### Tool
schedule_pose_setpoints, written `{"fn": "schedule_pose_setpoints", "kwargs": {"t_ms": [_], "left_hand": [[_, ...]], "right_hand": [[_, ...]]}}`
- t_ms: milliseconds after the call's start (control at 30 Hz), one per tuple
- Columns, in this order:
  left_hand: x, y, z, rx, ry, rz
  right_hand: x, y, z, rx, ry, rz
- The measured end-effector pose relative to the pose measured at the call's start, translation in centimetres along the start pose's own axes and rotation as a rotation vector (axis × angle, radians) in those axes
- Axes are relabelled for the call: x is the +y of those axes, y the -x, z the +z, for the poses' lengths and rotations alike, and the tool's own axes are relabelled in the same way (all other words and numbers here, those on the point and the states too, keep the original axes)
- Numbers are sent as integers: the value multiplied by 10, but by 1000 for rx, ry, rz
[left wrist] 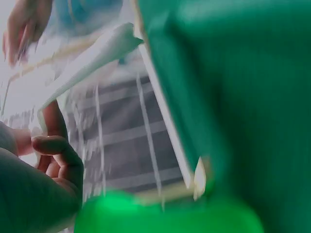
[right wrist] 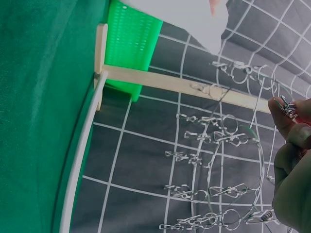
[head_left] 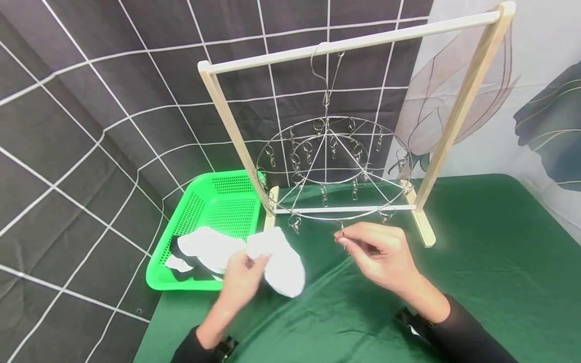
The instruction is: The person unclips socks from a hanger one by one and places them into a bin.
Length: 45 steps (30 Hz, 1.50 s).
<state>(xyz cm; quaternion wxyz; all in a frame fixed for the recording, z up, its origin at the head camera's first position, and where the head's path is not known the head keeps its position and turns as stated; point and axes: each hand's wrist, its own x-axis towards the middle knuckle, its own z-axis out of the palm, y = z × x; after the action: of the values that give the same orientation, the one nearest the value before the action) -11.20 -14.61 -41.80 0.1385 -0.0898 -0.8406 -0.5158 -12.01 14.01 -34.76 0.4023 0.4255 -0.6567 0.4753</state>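
A white sock (head_left: 283, 267) is pinched between the thumb and fingers of my left hand (head_left: 245, 277), its toe end hanging to the right, beside the basket's edge. In the left wrist view the sock (left wrist: 97, 58) stretches out from the fingertips. My right hand (head_left: 383, 252) pinches a metal clip (head_left: 343, 237) at the front rim of the round drying hanger (head_left: 299, 214). The right wrist view has that clip (right wrist: 286, 107) between thumb and fingertips. Other clips (right wrist: 182, 191) dangle from the hanger's two rings.
The hanger hooks over a wooden stand's white top bar (head_left: 363, 43). On the left, a green basket (head_left: 159, 275) holds white and black cloth items (head_left: 206, 247). Green cloth (head_left: 490, 252) covers the table. Behind hangs a dark curtain with a white grid (head_left: 172, 80).
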Motion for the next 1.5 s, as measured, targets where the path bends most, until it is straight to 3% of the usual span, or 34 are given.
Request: {"fn": "schedule_pose_setpoints", "kwargs": {"t_ms": [167, 267, 467, 633, 867, 1067, 1300, 1400, 1500], "left_hand": [[-10, -20, -48, 236, -126, -102], [-22, -30, -68, 336, -181, -153], [-49, -37, -94, 380, -253, -316], [-61, -40, -105, 382, -328, -364], [-63, -38, -116, 397, -429, -333], [-65, -34, -122, 461, -563, -177], [-63, -27, -127, 579, -705, -109], [-56, -25, -125, 650, -749, -46], [-42, -23, -118, 672, -748, 34]], "right_hand": [[2, 0, -1, -3, 7, -4], [3, 0, -1, -2, -1, -8], [3, 0, 0, -13, 0, -11], [4, 0, 0, -17, 13, -10], [4, 1, 0, -35, 19, -16], [3, 1, 1, -29, 31, -18], [3, 2, 0, -24, 51, -1], [7, 4, -1, -21, 73, 7], [10, 7, -2, -25, 90, 25]]}}
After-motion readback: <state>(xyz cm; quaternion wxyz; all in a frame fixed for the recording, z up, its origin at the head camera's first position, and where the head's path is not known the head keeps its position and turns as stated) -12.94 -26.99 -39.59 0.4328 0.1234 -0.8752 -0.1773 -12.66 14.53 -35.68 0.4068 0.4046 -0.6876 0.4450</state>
